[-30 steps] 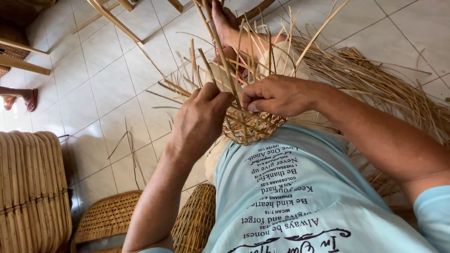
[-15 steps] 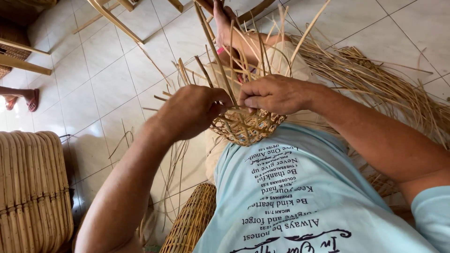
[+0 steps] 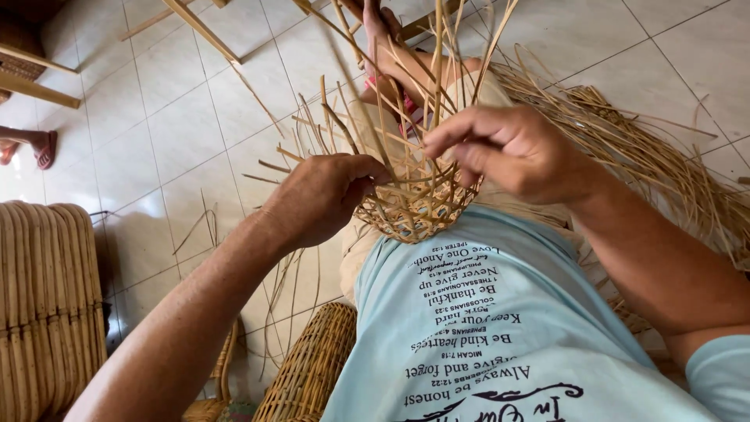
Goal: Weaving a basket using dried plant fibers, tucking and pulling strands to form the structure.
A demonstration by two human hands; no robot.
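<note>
Half-woven rattan basket [image 3: 418, 211] resting in lap, left hand [image 3: 324, 199] clamped on its rim, right hand [image 3: 512, 148] pinching one strand [image 3: 406, 168] together: best woven snug, with upright stakes [image 3: 437, 86] evenly spaced.

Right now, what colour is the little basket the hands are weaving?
The half-woven basket is pale golden tan, like straw, with loose strips sticking up. The head view shows it best.
</note>
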